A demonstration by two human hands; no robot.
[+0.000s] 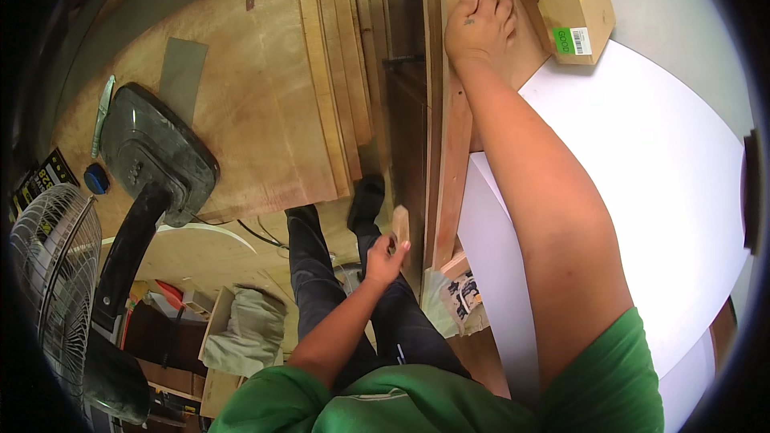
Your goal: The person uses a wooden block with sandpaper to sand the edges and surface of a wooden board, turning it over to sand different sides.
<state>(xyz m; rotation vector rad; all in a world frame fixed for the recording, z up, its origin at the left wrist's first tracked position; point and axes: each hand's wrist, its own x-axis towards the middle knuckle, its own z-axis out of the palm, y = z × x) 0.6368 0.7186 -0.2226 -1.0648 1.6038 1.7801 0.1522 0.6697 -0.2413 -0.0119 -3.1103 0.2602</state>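
In my left hand (386, 261), held low beside the dark panel, is a small light wooden block (401, 226). The thumb and fingers close round its lower end, and the rest of it points up. Farther off to the right, my right hand (483, 26) rests on a wooden frame (456, 124). Its fingers are apart and slightly bent over the wood, with nothing visible in them. Beyond that hand, a thick wooden piece (565, 0) with a green and white label lies at an angle. A large white panel (634, 184) spreads under my right forearm.
A plywood-topped bench (265, 112) fills the left side, bearing a fan base (156, 132), a grey sheet (183, 76), a utility knife (103, 115) and a blue round item (96, 179). The fan's wire cage (56, 265) stands near left. A box with cloth (247, 329) is below.
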